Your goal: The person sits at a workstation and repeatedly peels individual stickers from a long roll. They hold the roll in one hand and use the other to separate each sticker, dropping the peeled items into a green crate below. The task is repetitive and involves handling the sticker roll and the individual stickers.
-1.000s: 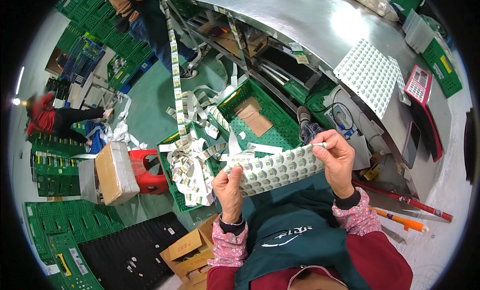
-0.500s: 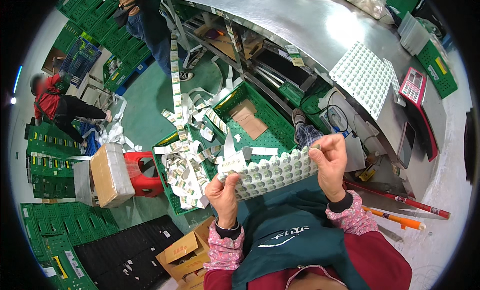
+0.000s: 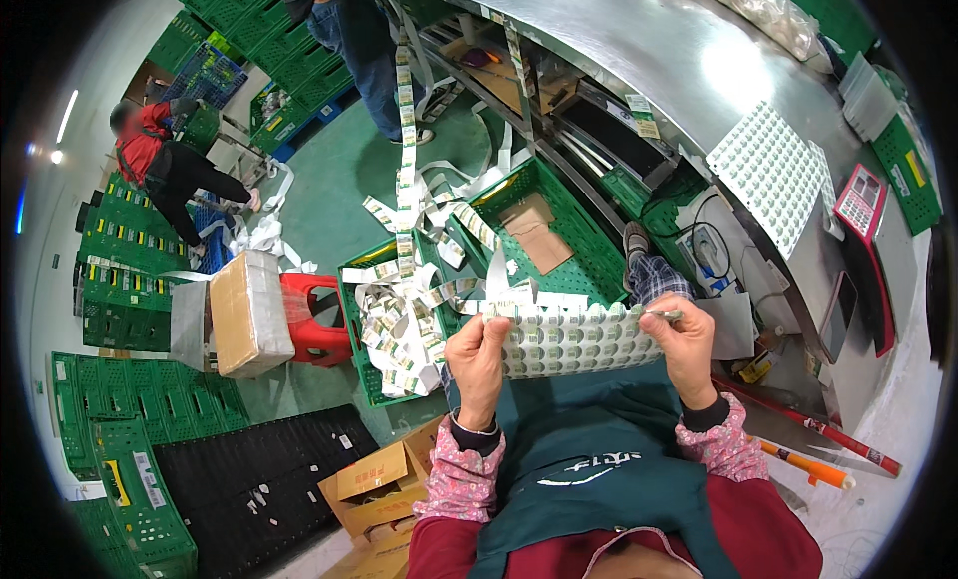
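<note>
Stretched between my two hands is a white sheet of round green-printed stickers (image 3: 579, 342), its far edge scalloped. My left hand (image 3: 477, 368) pinches the sheet's left end between thumb and fingers. At the other end my right hand (image 3: 684, 348) is closed on the upper right corner, which curls over. Beyond the sheet stands a green crate (image 3: 361, 365) heaped with printed label strips (image 3: 399, 325). Another green crate (image 3: 609, 275) beside it has brown cardboard (image 3: 537, 235) in it. A larger sticker sheet (image 3: 768, 175) lies on the metal table to the right.
The metal table (image 3: 619, 35) bears a red-framed scale (image 3: 860, 200) and a dark phone (image 3: 838, 315). A red stool (image 3: 309, 320) and a taped carton (image 3: 239, 315) stand left. Open cardboard boxes (image 3: 374, 479) are near my left arm. Two other people (image 3: 165, 165) are farther off.
The sheet has levelled out, its left end now higher relative to its right end. Both hands still grip it. The surroundings have shifted right and slightly up in view.
</note>
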{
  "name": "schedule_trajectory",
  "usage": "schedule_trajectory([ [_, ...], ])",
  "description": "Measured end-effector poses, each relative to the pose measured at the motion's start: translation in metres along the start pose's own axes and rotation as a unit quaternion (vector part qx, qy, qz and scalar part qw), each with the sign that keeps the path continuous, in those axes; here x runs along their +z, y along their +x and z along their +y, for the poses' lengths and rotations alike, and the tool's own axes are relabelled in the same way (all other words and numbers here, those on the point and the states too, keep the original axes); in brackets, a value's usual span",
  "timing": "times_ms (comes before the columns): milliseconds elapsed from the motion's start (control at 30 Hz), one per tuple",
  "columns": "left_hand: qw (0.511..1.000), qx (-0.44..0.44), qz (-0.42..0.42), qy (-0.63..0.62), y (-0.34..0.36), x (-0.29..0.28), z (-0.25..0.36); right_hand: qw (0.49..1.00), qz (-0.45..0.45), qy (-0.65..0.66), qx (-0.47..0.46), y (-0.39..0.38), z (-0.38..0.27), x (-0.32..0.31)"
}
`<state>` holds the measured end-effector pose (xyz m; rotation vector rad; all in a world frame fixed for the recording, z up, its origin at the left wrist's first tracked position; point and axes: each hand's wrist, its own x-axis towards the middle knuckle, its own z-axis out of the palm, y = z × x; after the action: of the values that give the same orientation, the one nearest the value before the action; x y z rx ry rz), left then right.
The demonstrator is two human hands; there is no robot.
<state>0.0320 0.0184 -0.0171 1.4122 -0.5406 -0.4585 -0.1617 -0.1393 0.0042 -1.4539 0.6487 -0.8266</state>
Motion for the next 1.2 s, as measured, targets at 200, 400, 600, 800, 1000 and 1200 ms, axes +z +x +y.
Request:
schedule_trajectory([
  [200, 0.995, -0.091, -0.031, 0.006, 0.029, -0.005, -0.018, 0.985, 0.015, -0.114, -0.131, -0.003, 0.025, 0.021],
  [400, 0.998, 0.002, 0.061, 0.010, 0.025, -0.001, -0.014, 0.988, -0.109, -0.082, -0.067, -0.021, 0.033, 0.026],
  [600, 0.935, 0.207, -0.036, 0.287, 0.029, -0.005, 0.006, 0.961, -0.266, -0.056, 0.047, 0.009, 0.018, -0.001],
  [800, 0.917, 0.246, -0.088, 0.301, 0.022, 0.017, 0.007, 0.962, -0.251, -0.110, 0.012, 0.030, -0.019, 0.056],
  [1000, 0.873, 0.280, -0.088, 0.390, 0.023, 0.021, 0.009, 0.972, -0.202, -0.119, 0.008, 0.030, -0.015, 0.066],
  [1200, 0.850, 0.273, -0.068, 0.445, 0.021, 0.029, 0.014, 0.978, -0.145, -0.148, -0.010, 0.028, -0.014, 0.072],
])
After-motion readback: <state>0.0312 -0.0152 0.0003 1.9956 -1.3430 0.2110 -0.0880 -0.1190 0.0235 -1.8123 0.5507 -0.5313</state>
